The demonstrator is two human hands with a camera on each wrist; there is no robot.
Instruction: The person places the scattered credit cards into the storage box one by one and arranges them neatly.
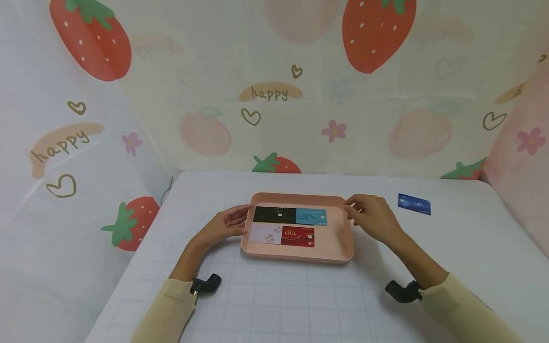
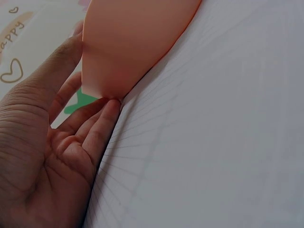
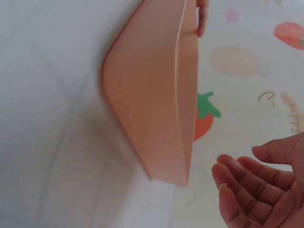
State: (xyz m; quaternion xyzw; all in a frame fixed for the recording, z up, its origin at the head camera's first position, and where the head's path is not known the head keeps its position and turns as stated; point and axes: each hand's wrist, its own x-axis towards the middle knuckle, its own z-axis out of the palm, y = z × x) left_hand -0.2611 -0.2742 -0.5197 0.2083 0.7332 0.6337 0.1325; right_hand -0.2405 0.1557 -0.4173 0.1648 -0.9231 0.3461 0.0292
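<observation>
A shallow pink tray [image 1: 332, 240] lies on the white table, with bank-style cards inside. Its back row has a black area [image 1: 268, 214], one card or overlapping ones, beside a light blue card [image 1: 315, 216]. In front are a white floral card [image 1: 263, 234] and a red VIP card [image 1: 296, 237]. My left hand [image 1: 220, 226] grips the tray's left end, thumb on the rim side and fingertips at the bottom edge in the left wrist view. Near the tray's back right corner is my right hand [image 1: 375, 216], its fingers loosely bent, holding nothing; the right wrist view shows a gap.
A dark blue VIP card [image 1: 414, 204] lies on the table to the right, beyond my right hand. Strawberry-printed cloth [image 1: 274, 128] hangs behind the table and along both sides. Black wrist devices [image 1: 404, 291] are worn on both forearms.
</observation>
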